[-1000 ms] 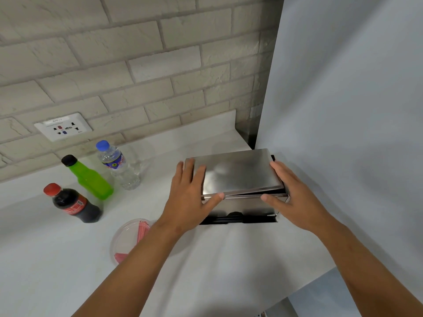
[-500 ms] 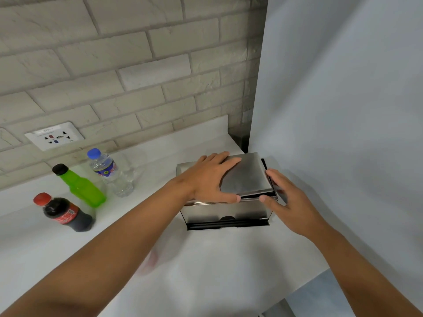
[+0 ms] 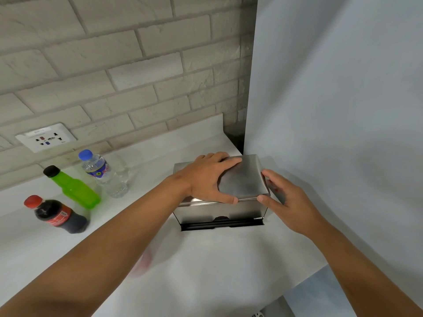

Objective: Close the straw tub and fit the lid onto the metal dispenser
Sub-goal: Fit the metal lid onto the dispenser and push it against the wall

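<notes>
The metal dispenser (image 3: pixel 219 212) is being kept at the back right of the white counter (image 3: pixel 206 271), just beside the pale wall panel (image 3: pixel 343 110), with its dark front slot facing the camera. The lid (image 3: pixel 245 179) is lying on top of the dispenser, its front edge showing a thin seam above the box's front face; whether it is fully seated cannot be told. The left hand (image 3: pixel 206 177) is being pressed flat on the lid, fingers spread and extended toward the far edge, the thumb laid along the front rim. The right hand (image 3: pixel 288 202) is being held against the right end of the dispenser, fingers loosely curled around the side and the thumb tip touching the lid's front right corner, close to the left thumb. The straw tub (image 3: pixel 143 261) is being mostly hidden beneath the left forearm; only a blurred pinkish, translucent patch is showing on the counter, so its state cannot be told. A cola bottle (image 3: pixel 57 215), a green bottle (image 3: pixel 73 187) and a water bottle (image 3: pixel 103 173) are being kept well apart to the left, below a wall socket (image 3: pixel 45 137) in the brick wall (image 3: pixel 114 65).
</notes>
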`<action>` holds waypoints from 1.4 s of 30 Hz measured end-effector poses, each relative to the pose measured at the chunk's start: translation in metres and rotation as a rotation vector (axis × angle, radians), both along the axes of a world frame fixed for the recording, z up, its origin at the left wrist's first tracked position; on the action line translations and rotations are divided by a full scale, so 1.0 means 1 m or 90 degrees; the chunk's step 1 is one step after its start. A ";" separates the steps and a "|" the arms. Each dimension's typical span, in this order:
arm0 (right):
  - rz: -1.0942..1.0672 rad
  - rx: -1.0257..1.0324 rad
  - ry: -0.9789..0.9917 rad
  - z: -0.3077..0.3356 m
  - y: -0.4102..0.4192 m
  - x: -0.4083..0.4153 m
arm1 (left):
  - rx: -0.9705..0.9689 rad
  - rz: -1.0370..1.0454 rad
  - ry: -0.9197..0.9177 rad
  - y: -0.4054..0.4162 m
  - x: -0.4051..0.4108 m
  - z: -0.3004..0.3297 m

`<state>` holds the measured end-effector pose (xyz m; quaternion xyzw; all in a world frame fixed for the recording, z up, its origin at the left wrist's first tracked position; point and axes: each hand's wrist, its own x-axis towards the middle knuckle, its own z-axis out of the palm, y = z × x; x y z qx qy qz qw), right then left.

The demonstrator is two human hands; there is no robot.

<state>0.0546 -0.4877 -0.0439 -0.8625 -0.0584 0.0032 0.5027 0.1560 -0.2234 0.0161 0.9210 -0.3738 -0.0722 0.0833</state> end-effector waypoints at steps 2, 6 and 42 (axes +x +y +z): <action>-0.005 0.006 -0.011 -0.001 0.001 -0.001 | -0.005 -0.002 -0.008 0.000 -0.001 -0.002; 0.001 0.005 -0.042 -0.003 0.001 -0.002 | 0.002 0.006 -0.007 0.002 -0.005 -0.003; -0.004 -0.250 -0.109 0.024 0.037 0.031 | -0.220 0.203 -0.124 0.008 -0.046 -0.013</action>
